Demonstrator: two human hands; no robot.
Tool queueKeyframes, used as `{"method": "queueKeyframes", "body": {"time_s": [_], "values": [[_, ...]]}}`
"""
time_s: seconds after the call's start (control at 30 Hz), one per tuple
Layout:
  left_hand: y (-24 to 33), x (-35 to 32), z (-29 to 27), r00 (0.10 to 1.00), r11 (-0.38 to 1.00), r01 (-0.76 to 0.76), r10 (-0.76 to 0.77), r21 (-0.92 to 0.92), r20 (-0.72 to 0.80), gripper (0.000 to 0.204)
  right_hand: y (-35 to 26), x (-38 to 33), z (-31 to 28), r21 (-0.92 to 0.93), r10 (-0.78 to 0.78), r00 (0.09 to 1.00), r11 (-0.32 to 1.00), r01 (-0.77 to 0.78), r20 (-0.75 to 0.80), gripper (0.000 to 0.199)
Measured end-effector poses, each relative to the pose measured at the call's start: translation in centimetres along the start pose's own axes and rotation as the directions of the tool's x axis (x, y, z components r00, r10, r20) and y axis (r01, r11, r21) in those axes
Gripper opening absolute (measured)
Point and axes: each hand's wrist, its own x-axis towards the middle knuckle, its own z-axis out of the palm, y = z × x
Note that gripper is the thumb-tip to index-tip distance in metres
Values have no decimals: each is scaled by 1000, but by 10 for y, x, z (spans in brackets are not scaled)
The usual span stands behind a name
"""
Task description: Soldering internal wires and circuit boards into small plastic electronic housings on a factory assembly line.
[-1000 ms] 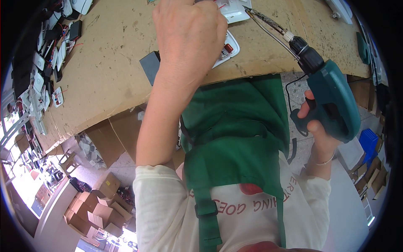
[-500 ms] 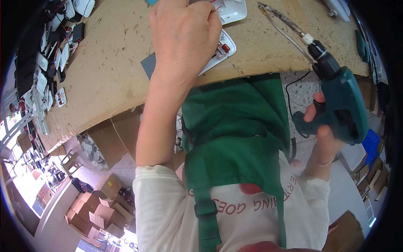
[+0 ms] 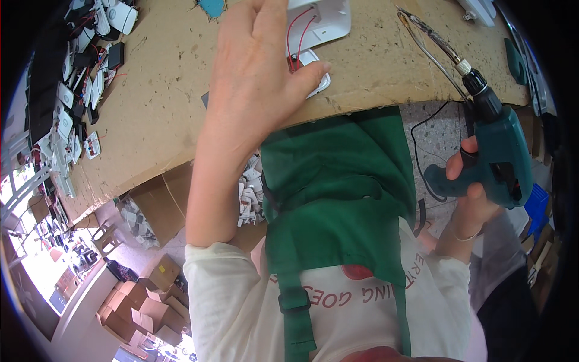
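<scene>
My left hand [image 3: 259, 66] lies flat on the brown workbench [image 3: 163, 114], covering a small white plastic part [image 3: 316, 81] with red wires near the bench's front edge. A larger white housing [image 3: 322, 21] with red wiring sits just beyond it. My right hand [image 3: 467, 181] grips the handle of a teal electric screwdriver [image 3: 503, 157], held off the bench's right side, its long bit [image 3: 431, 45] pointing up over the bench. I wear a green apron [image 3: 338, 199] over a white shirt.
A heap of white and black electronic parts [image 3: 72, 90] lines the bench's left edge. An open cardboard box [image 3: 160, 205] of white parts stands under the bench. Cardboard cartons [image 3: 139, 301] lie on the floor at lower left. A blue bin [image 3: 537, 202] stands at right.
My left hand has slid farther onto the bench over the white part. My right hand has carried the screwdriver a little to the right and lower.
</scene>
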Motion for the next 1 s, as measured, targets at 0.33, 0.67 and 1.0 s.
{"method": "queueKeyframes", "body": {"time_s": [0.33, 0.67, 1.0], "values": [[-3, 1, 1, 999, 998, 46, -47, -38, -20, 63, 2, -2, 4, -32, -6, 998, 999, 4, -56, 74], [-32, 0, 16, 988, 962, 15, -57, -272, -147, 22, 4, -2, 12, -17, -17, 995, 1000, 15, -100, 75], [-96, -93, -85, 914, 475, 345, -367, -809, 174, 49, 21, -7, -3, 115, -54, 997, 991, 61, -61, 74]]}}
